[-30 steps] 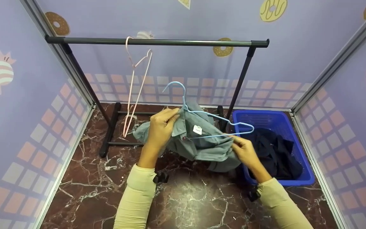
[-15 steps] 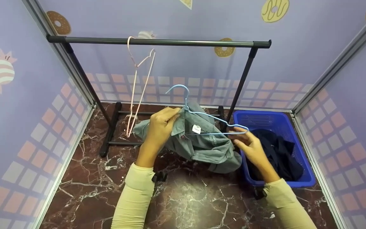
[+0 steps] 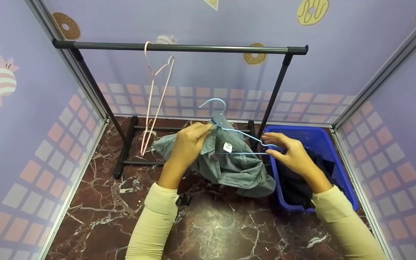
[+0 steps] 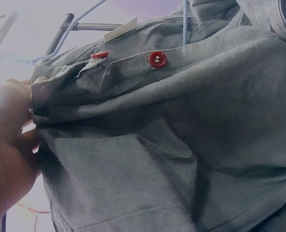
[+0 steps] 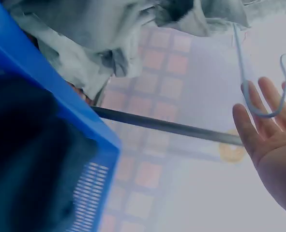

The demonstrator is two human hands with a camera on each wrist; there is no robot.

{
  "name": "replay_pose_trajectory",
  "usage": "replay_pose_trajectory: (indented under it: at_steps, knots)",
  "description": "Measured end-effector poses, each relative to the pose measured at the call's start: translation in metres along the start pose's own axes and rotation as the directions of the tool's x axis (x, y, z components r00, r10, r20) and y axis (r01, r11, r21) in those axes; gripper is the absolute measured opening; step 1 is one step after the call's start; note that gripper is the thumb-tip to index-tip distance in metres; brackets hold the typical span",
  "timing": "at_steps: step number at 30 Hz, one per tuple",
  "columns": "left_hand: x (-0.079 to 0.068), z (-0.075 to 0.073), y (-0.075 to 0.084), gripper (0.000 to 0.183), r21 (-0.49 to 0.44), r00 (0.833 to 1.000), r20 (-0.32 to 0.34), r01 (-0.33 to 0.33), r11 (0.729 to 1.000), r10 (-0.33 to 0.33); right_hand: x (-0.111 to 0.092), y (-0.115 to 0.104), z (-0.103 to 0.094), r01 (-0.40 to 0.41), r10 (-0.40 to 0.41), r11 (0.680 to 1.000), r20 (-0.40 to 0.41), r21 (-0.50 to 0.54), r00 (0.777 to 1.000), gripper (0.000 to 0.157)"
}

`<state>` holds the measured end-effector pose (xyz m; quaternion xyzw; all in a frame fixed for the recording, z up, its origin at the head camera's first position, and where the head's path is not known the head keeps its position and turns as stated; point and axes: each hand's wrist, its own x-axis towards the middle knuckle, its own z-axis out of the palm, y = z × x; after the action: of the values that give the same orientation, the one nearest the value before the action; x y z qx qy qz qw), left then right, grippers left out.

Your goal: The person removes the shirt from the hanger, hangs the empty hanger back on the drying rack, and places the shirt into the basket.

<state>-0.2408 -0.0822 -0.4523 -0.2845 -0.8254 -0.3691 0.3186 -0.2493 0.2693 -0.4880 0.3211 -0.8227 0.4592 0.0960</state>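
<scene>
A grey-green shirt (image 3: 242,177) hangs bunched in front of me, its white neck label (image 3: 228,147) showing. My left hand (image 3: 190,142) pinches the collar edge just below the neck of a light blue wire hanger (image 3: 242,133). Part of the hanger lies inside the collar, and its other arm sticks out to the right. Around that free end my right hand (image 3: 291,153) is spread; in the right wrist view its straight fingers (image 5: 271,99) sit behind the hanger's bend. Red buttons (image 4: 158,59) run along the shirt front in the left wrist view.
A black garment rack (image 3: 193,47) stands ahead, with a pink hanger (image 3: 150,103) on its bar. To the right is a blue basket (image 3: 350,196) holding dark clothing (image 3: 296,186). Patterned walls close in the sides over a marbled floor (image 3: 211,231).
My right hand has let go of the shirt's edge and moved right to the hanger's free end. The hanger's hook has shifted right and slightly down. My left hand keeps its pinch, moving slightly right.
</scene>
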Motion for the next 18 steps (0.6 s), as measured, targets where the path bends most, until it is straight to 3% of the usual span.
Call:
replay_pose_trajectory:
  at_steps: [5,10,13,18]
  knots:
    - [0.000,0.005,0.006,0.020,0.031,0.999,0.023,-0.023,0.999,0.023,0.016,-0.009,-0.001,0.030,-0.002,0.984,0.154,-0.174,0.988,0.045]
    - [0.000,0.011,0.009,0.021,0.004,0.999,0.027,-0.040,0.999,0.040,0.022,-0.010,0.006,0.000,0.074,0.970,0.298,-0.242,0.952,0.040]
    - [-0.001,0.014,0.010,0.021,-0.003,0.998,0.040,-0.043,0.999,0.043,0.019,-0.010,0.009,-0.028,0.128,0.955,0.327,-0.294,0.936,0.042]
    - [-0.002,0.016,0.010,0.022,-0.027,0.998,0.056,-0.036,0.999,0.038,0.014,-0.012,0.011,-0.048,0.154,0.936,0.283,-0.349,0.947,0.042]
